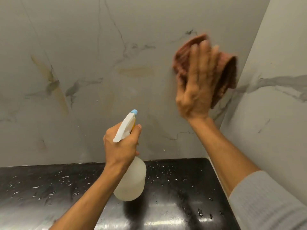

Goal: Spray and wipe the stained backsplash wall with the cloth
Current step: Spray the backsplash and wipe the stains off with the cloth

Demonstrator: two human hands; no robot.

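The grey marble backsplash wall [103,39] carries yellowish-brown stains, one long streak at the left [54,85] and a fainter smear in the middle [136,71]. My right hand [197,83] presses a reddish-brown cloth [227,75] flat against the wall near the right corner, fingers straight and blurred. My left hand [121,145] grips the neck of a white spray bottle [131,180] with a blue nozzle tip, held above the counter and pointing at the wall.
A glossy black countertop [174,188] with scattered water droplets runs along the wall's base. A marble side wall [274,97] closes in at the right, meeting the backsplash in a corner beside the cloth.
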